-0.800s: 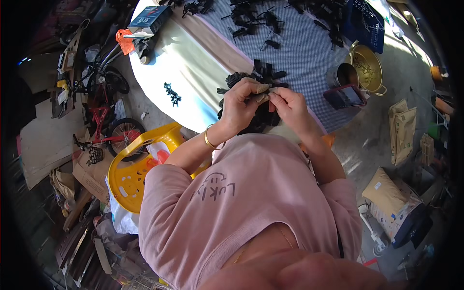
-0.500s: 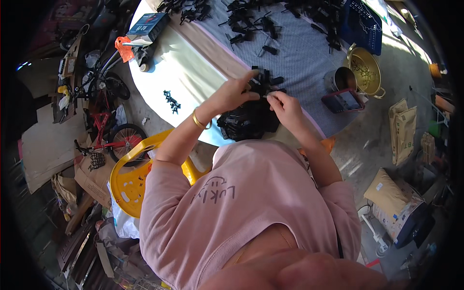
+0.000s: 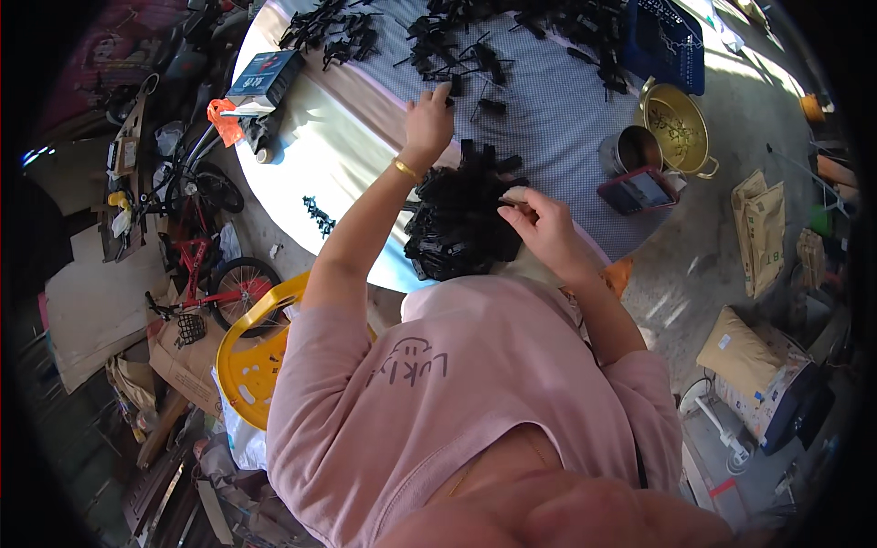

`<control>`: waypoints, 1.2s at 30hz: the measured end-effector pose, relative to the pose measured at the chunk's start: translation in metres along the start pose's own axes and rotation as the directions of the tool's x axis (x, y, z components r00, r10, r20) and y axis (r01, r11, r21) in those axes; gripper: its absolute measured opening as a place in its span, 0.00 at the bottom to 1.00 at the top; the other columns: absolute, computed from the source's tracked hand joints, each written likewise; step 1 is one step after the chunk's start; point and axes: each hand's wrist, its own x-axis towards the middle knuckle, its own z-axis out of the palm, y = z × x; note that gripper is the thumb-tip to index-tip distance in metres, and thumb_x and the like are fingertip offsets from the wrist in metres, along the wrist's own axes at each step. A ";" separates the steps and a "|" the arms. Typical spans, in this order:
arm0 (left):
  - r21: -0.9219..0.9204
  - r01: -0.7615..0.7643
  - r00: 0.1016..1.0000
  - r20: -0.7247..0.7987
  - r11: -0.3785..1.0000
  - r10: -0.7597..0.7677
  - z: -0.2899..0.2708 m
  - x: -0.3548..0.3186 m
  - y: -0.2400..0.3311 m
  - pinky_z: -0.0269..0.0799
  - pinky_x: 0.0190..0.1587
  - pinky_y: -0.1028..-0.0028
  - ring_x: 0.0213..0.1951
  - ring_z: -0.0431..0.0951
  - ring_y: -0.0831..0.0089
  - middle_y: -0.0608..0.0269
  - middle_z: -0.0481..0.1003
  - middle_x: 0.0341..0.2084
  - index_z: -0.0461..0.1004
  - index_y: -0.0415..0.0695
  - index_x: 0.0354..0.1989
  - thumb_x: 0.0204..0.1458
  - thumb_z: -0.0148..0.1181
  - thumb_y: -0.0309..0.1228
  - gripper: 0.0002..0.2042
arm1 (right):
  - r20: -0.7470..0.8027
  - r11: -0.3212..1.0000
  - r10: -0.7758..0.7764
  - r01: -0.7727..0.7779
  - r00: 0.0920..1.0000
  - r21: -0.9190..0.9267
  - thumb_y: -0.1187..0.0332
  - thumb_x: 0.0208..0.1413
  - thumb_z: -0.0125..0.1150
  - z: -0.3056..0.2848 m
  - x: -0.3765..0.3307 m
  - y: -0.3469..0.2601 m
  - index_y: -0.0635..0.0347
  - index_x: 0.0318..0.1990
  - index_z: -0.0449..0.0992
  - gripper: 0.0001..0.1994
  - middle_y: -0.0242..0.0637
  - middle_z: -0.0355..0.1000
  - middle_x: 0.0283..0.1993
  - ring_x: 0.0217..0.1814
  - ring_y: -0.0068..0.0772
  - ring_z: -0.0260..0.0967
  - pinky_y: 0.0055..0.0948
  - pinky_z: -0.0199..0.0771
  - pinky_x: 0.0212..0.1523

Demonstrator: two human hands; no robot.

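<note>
My left hand (image 3: 429, 123) reaches forward over the checked cloth, its fingers bent and closed at a small black plastic part at the near edge of a scattered group of black parts (image 3: 461, 59). Nearer my body, a dense heap of black parts (image 3: 461, 224) sits at the table edge in front of my shirt. Beside the heap's right side is my right hand (image 3: 545, 228), thumb and forefinger pinched together. Whatever lies between those fingertips is too small to make out.
On the table's right stand a steel pot (image 3: 637, 151), a gold-coloured two-handled pot (image 3: 681, 132), a phone (image 3: 637, 190) and a blue basket (image 3: 667, 46). A blue box (image 3: 263, 82) and a small black cluster (image 3: 318, 216) lie left. A yellow chair (image 3: 251, 365) stands beside me.
My left hand has moved forward from the heap to the scattered black parts. My right hand stays beside the heap, slightly lower in view. The heap is less covered by my hands.
</note>
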 end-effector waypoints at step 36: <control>-0.785 0.070 0.997 0.079 0.616 -0.013 -0.119 -0.121 0.091 0.68 0.47 0.76 0.43 0.72 0.74 0.59 0.71 0.42 0.65 0.34 0.42 0.48 0.54 0.17 0.12 | 0.235 0.909 0.171 -0.245 0.957 0.338 0.71 0.56 0.50 0.005 0.015 -0.027 0.63 0.33 0.73 0.06 0.25 0.65 0.18 0.14 0.09 0.53 0.12 0.51 0.15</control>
